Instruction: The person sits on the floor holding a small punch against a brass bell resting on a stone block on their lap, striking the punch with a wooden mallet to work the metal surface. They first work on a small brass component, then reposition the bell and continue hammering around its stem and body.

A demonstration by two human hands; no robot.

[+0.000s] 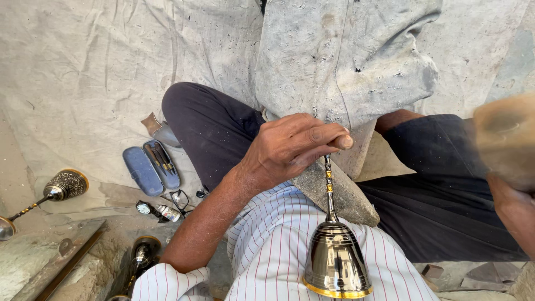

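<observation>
The brass bell (336, 262) hangs mouth toward you over your striped shirt, its thin handle pinched at the top in your closed left hand (290, 147) against a grey stone block (340, 195). Your right hand (510, 184) is blurred; I cannot tell its grip. You appear mid-strike, so next keep the stem steady.

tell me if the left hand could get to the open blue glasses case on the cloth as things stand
Probably not right away: the left hand is gripping the metal goblet by its stem. The open blue glasses case lies uncovered on the cloth beside that forearm, so the path looks clear once the hand lets go.
</observation>
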